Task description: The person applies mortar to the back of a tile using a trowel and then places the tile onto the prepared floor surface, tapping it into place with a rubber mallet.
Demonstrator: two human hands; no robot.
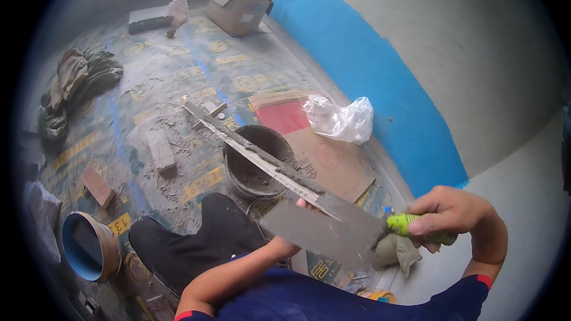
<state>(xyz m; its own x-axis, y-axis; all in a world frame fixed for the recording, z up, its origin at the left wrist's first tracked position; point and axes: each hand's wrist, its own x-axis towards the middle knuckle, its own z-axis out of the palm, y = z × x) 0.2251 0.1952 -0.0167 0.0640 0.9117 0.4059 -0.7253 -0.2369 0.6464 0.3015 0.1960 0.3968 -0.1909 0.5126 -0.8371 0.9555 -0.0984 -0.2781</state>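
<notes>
The right hand [443,220] is closing firmly around the green handle of a trowel [333,235], its grip leaving little gap between fingers and handle. The trowel is lying across the person's lap area, raised, its broad blade showing a flat, grey, smeared face. The left hand [289,246] is reaching behind the blade and appears to be grasping the near end of a long strip [264,163]; the blade is hiding most of that grip. The strip is slanting away over a dark bucket [233,169], carrying uneven grey mortar along its pale length. Beyond, cardboard [339,166] is lying by the bucket, with a clear bag [340,120] resting at its edge. A brick [98,184] and a pale block [160,150] are sitting leftward on the littered floor [166,92], and a blue-lined bucket [112,246] is standing near the brick.
</notes>
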